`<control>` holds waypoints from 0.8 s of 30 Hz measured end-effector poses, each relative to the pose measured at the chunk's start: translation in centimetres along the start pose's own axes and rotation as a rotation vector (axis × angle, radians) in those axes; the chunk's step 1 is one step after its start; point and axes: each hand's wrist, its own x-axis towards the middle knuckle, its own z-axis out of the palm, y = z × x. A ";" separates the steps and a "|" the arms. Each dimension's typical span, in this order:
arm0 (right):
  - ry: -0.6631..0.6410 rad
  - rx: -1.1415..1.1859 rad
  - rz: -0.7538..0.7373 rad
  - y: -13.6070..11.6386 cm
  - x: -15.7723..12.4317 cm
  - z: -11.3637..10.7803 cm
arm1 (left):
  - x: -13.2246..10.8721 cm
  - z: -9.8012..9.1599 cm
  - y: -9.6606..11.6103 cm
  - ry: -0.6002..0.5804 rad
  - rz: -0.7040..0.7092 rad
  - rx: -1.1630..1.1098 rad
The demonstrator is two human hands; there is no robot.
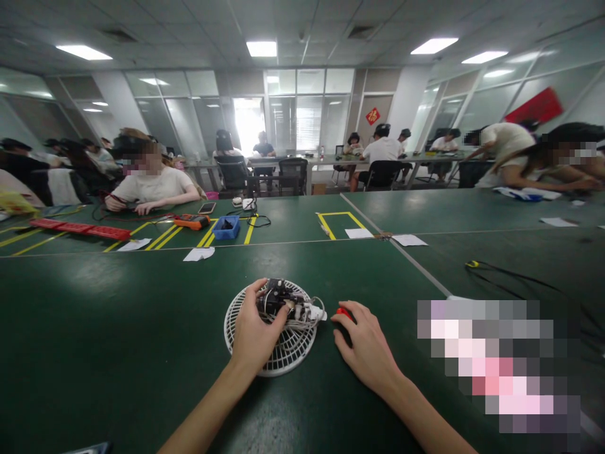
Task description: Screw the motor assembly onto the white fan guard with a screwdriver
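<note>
My left hand (255,328) grips a black fan motor (270,304), thumb on its near side and fingers on its far side. The motor lies on a round white fan grille (295,362), with pale wires looped around it. A white part sticks out at the motor's right end. Just right of the grille, my right hand (366,343) has its fingers curled over a small red object (345,313). Most of that object is hidden under the fingers, so its kind does not show.
Beyond the table seam are a blue bin (226,228), an orange multimeter (191,221), red trays (80,228) and paper slips (199,253). A black cable (496,274) lies at right beside a blurred patch. A co-worker (158,183) sits across the table; others work farther back.
</note>
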 end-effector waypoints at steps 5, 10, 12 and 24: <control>-0.062 -0.018 0.049 -0.2 -0.1 -0.1 | 0.0 0.0 -0.7 -0.011 0.020 -0.050; -0.066 -0.018 0.073 -0.1 -0.1 -0.1 | 0.1 -0.2 -0.9 -0.009 0.051 -0.099; -0.065 -0.019 0.073 0.1 -0.1 0.0 | 0.3 -0.5 -1.2 -0.011 0.055 -0.140; -0.071 0.005 0.063 0.6 0.1 0.2 | 1.5 -6.2 -4.6 0.108 0.010 -0.022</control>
